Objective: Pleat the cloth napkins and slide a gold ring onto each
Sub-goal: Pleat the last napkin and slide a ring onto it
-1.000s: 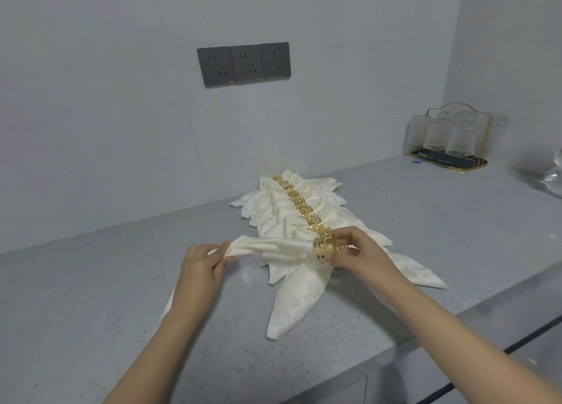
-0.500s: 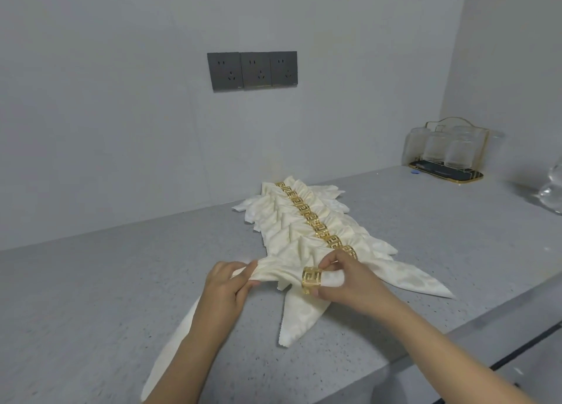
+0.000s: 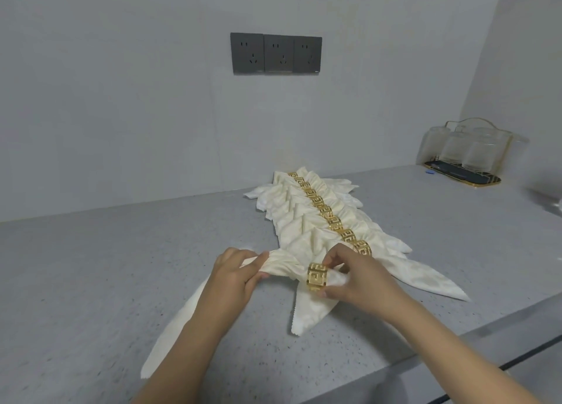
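The left hand (image 3: 234,277) pinches the gathered middle of a cream napkin (image 3: 282,268) on the grey counter (image 3: 91,282); just beside it, the right hand (image 3: 354,277) holds a gold ring (image 3: 317,277) with thumb and fingers around this napkin; beyond the right hand lies a row of ringed napkins (image 3: 304,215).

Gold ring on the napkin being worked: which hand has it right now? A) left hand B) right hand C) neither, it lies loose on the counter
B: the right hand pinches the gold ring around the napkin, while the left hand holds the gathered cloth.
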Motion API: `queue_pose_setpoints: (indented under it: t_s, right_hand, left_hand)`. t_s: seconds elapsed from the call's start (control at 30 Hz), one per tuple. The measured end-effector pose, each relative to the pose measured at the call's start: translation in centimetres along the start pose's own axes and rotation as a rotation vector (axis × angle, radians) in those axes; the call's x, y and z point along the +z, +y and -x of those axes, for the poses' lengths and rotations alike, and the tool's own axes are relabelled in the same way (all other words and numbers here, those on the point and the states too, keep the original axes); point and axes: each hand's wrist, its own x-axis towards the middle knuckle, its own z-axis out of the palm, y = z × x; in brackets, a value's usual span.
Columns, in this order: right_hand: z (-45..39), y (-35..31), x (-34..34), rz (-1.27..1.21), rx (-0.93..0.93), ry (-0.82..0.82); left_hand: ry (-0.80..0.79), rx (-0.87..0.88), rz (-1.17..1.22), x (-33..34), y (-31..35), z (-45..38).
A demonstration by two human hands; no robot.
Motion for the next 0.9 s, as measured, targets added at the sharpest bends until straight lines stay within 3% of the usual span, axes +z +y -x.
queue_pose_setpoints:
  t_s: [0.2, 0.43, 0.53, 0.9]
  right_hand:
    - [0.3, -1.4, -0.5, 0.305, -0.066, 0.035]
    - [1.2, -1.9, -0.6, -0.046, -0.028, -0.113]
    - [1.4, -1.9, 0.0, -0.085, -0.014, -0.121]
    - [2.1, -2.3, 0.9, -0.165, 0.055, 0.113]
  left_hand:
    - [0.043, -0.007, -0.007, -1.3, 1.1, -0.3]
    - [0.083, -0.027, 0.040, -2.4, 2.0, -0.8]
    - [0.057, -0.043, 0.014, -2.9, 2.2, -0.3]
    - [0.049, -0.051, -0.019, -5.3, 3.0, -0.3]
